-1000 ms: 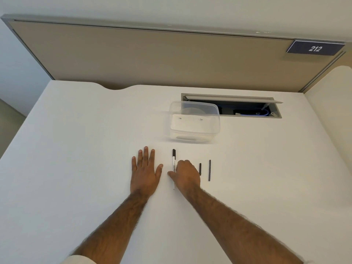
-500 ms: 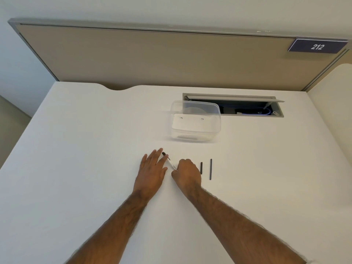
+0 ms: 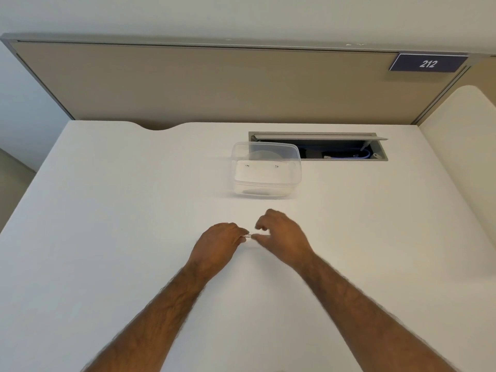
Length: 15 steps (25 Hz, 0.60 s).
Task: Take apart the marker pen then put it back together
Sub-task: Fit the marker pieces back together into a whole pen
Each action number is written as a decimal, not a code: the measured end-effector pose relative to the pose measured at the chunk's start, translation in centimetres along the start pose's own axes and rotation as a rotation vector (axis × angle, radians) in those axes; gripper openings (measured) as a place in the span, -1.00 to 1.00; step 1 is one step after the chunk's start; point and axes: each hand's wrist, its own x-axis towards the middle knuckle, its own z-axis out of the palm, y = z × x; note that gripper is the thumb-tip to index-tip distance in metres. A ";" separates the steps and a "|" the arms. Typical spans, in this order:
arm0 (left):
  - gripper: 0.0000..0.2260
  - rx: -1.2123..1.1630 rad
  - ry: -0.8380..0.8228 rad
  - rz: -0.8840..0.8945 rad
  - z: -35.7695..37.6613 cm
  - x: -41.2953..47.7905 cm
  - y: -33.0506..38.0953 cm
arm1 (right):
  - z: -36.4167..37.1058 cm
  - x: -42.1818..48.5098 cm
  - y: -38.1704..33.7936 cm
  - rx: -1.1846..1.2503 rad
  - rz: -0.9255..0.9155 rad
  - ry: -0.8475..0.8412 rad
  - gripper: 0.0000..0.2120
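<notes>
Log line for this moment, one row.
left hand grips marker pen | right hand at its free end | clear tub behind, untouched

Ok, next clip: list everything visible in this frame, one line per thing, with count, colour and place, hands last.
desk: one, white, fills most of the view.
partition panel: one, beige with grey frame, upright behind the desk's far edge.
number plate: one, dark blue, reads 212, top right of the panel.
cable hatch: one, grey flap open, blue cables inside, set in the desk's far right.
plastic container: one, clear, on the desk just left of the hatch.
marker pen: one, only a small pale piece shows, between the two hands.
left hand: one, closed round the pen, mid-desk.
right hand: one, blurred, fingers loosely curled, thumb by the pen's end.
</notes>
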 end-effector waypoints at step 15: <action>-0.77 -0.036 -0.044 -0.149 -0.5 -0.7 0.8 | 1.6 -0.7 4.9 -0.047 0.641 0.023 -0.84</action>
